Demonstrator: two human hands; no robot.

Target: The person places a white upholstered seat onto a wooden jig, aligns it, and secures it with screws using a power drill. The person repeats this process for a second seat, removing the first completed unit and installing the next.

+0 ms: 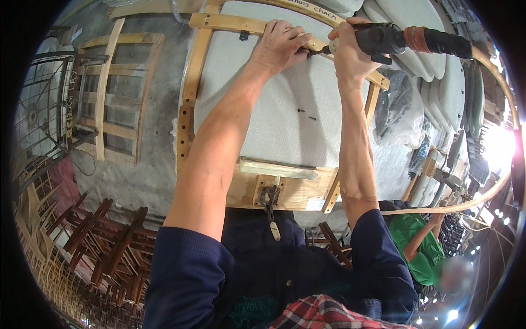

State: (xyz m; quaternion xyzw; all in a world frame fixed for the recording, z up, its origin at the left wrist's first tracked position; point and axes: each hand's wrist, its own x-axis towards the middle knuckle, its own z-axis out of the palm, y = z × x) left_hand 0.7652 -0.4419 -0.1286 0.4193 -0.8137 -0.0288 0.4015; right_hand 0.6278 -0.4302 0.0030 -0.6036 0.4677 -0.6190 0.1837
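My right hand [348, 57] is wrapped round a black power screwdriver [378, 41], which points left with its bit at the wooden rail. Beside the bit, my left hand [282, 45] lies curled over the rail [230, 22], its fingertips at a small black piece [302, 51] that they partly hide. A black bracket [244, 35] sits at the rail's lower edge, left of that hand. Under both arms lies a pale grey upholstered panel [235, 98] inside a wooden frame [192, 77]. Two dark screws [301, 111] lie loose on the fabric.
A toggle clamp [269, 197] and a wooden bar [278, 168] stand at the near edge. Grey cushions [446, 88] stack up at right, beside clear plastic [397, 104]. A slatted pallet [118, 98] lies left. A person in green [416, 241] is at lower right.
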